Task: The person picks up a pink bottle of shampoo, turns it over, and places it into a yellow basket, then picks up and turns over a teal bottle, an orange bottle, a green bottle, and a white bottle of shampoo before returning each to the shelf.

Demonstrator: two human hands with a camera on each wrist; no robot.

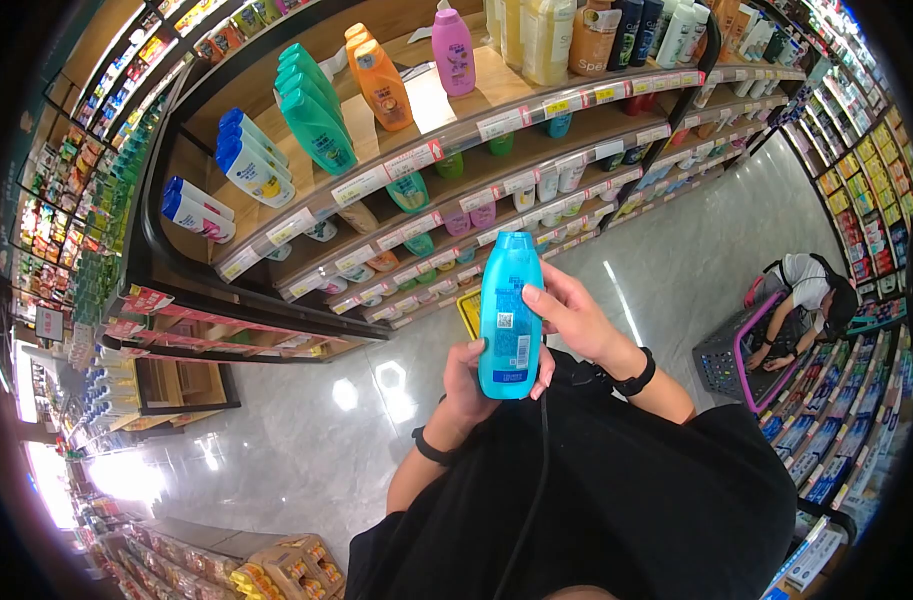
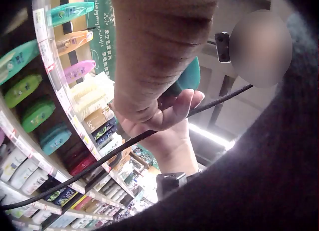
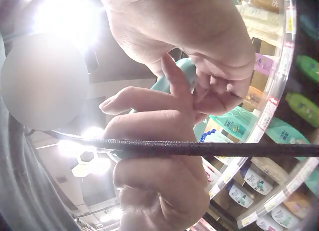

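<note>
Blue bottle: upright, mid-air in front of shelf.
- Handling, judged: stiff smooth plastic, likely slippery. Moderate weight if full. Not fragile. Best grip round lower body, thumb opposite fingers.
- Left hand: at bottle's 7 o'clock, fingers curled round base, bearing weight.
- Right hand: at 3 o'clock, thumb on front face, fingers behind, pinching side.

The bottle was bright blue with a white label. On the far tan shelf stood teal bottles, orange bottles, a pink bottle and white-and-blue bottles. The floor was pale grey marble, the near top black.
</note>
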